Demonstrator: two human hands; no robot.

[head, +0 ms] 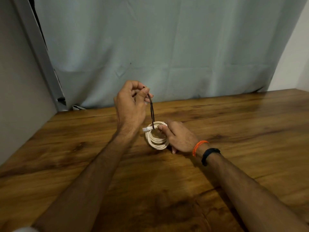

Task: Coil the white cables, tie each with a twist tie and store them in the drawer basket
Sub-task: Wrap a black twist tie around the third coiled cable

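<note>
A white cable [156, 140] wound into a small coil stands on edge on the wooden table [234, 124], just past the middle. Its clear plug [147, 128] sticks out to the left at the top of the coil. My right hand [178, 138] pinches the coil's top and right side. A dark twist tie [151, 111] runs up from the coil's top, both ends doubled together. My left hand [131, 104] holds those ends pinched above the coil. No drawer basket is in view.
A pale blue-grey curtain [150, 47] hangs behind the table's far edge. A grey wall [20, 97] and a metal frame [41, 56] stand on the left. Orange threads and a black band circle my right wrist.
</note>
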